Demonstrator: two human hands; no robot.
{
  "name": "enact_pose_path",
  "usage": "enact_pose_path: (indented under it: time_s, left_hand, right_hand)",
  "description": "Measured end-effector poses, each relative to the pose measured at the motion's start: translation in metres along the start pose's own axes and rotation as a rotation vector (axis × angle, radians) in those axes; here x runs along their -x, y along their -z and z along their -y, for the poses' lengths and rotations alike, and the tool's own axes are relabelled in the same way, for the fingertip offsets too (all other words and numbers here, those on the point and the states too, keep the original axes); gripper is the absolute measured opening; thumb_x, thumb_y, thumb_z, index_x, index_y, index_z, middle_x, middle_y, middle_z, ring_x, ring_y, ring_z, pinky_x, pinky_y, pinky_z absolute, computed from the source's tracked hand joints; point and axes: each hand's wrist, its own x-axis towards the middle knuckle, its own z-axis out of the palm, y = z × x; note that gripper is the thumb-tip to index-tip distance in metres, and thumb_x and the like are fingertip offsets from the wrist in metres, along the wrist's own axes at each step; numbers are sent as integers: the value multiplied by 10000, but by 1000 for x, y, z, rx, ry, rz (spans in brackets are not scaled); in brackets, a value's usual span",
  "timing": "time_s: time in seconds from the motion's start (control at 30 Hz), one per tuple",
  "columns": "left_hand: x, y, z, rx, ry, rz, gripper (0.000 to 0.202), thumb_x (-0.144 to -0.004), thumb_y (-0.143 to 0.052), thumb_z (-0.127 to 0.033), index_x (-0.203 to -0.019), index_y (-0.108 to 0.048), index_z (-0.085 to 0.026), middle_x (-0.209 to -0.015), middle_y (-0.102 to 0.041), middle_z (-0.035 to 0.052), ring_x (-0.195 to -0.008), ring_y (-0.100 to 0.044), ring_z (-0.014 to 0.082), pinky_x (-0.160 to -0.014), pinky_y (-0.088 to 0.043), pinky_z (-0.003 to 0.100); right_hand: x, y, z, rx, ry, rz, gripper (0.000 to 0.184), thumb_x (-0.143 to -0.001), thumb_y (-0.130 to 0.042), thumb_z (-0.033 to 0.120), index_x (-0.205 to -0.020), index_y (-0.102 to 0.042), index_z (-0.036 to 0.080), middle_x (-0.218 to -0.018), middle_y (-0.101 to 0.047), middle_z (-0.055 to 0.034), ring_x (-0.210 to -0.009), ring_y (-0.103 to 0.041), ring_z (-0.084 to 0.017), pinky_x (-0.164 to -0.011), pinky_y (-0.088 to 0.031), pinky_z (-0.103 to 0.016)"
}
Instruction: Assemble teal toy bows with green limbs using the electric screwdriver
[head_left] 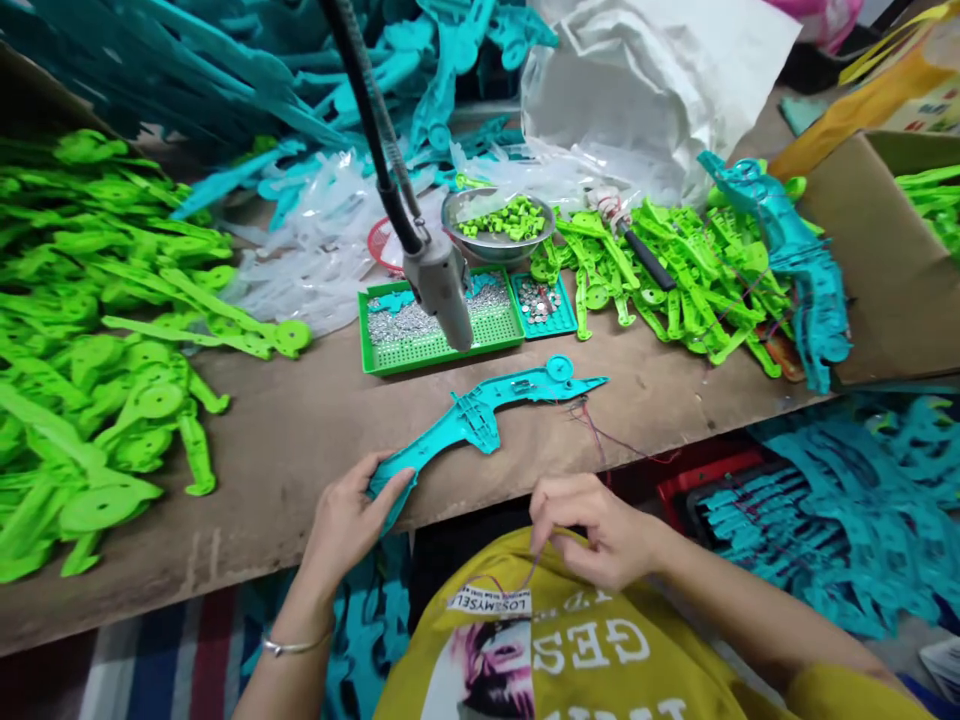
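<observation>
My left hand [349,515] is closed around the near end of a long, curved teal plastic shell half [442,430], thumb on top. The shell lies on the table with its ribbed inner side up, a round disc and pointed tip at the far end. Thin dark red wires [600,435] trail from that tip over the table edge. In front of the yellow shirt, my right hand [589,530] pinches a thin purplish wire [531,572] between thumb and fingers. Above the shell hangs a grey electric screwdriver [439,290], touched by neither hand.
Behind the shell stand a green tray [442,358] of small screws, a small teal tray [544,305] of metal discs and a metal bowl [499,243] of green pieces. Green plastic parts [97,400] pile up left. A cardboard box [862,270] stands right; teal shells [840,520] lie below.
</observation>
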Motion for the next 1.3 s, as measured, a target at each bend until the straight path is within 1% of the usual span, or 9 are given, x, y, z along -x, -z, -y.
enact_pose_path:
  time_s: [0.1,0.27,0.4,0.67,0.77,0.9,1.07,1.17,1.3]
  left_hand:
    - [0,2,9,5,-86,-55,527,-894,-541,-660,-1085,-704,-196,-1026,-748,65,-773,-666,201,-738,-515,295]
    - [2,-3,14,-9,-158,-123,478,-934,-531,-618,-1106,-687,-200,-1024,-713,70,-963,-671,244,-887,-509,346]
    - [4,-7,12,15,-160,-123,470,-944,-522,-612,-1109,-691,-206,-1020,-715,65,-965,-677,248,-906,-513,355]
    - [9,-12,10,35,-207,-150,447,-957,-533,-587,-1171,-674,-221,-1024,-703,50,-914,-688,226,-843,-523,316]
    - [9,-16,13,20,-230,-199,441,-971,-518,-575,-1196,-664,-225,-1013,-679,47,-869,-676,213,-803,-514,313]
    - [8,-21,18,-68,-255,-256,455,-979,-492,-583,-1197,-663,-222,-939,-642,51,-847,-626,232,-803,-487,349]
    - [8,-24,19,-174,-308,-293,437,-1000,-490,-522,-1235,-644,-188,-931,-615,62,-840,-574,244,-782,-449,369]
    - [9,-24,19,-212,-312,-288,409,-1013,-487,-480,-1265,-616,-185,-964,-617,65,-876,-581,247,-795,-450,369]
    - [12,-20,14,-268,-298,-276,398,-1018,-485,-466,-1299,-581,-200,-1013,-627,71,-907,-596,254,-807,-461,380]
  right_hand:
    - [12,15,-11,90,-139,41,280,-712,-516,87,-868,-662,268,-857,-710,-40,-777,-671,-204,-697,-563,-363]
    - [18,44,-41,641,-653,-338,74,-879,-563,283,-919,-605,238,-903,-703,-81,-834,-672,-248,-764,-524,-396]
    - [23,44,-52,857,-883,-146,160,-931,-525,362,-902,-601,224,-856,-704,-99,-763,-666,-257,-667,-466,-349]
    - [22,10,-33,-203,-977,-328,383,-846,-630,603,-799,-558,230,-662,-626,4,-556,-587,-149,-558,-508,-300]
    - [13,3,-33,-385,-1048,-254,434,-764,-693,639,-762,-547,231,-632,-637,13,-517,-589,-142,-530,-530,-308]
    - [-5,31,-31,63,-906,27,276,-794,-717,505,-709,-667,246,-629,-699,-14,-586,-676,-222,-536,-524,-343]
    - [-50,92,-68,571,-521,-313,200,-935,-514,312,-1019,-661,206,-1008,-744,-91,-868,-709,-234,-821,-560,-395]
    - [-84,108,-114,865,-276,-272,197,-937,-440,176,-1009,-623,191,-1001,-721,-108,-940,-677,-226,-857,-537,-361]
    - [-111,110,-160,1034,-258,-163,201,-858,-450,78,-938,-605,177,-969,-681,-140,-939,-614,-264,-839,-495,-370]
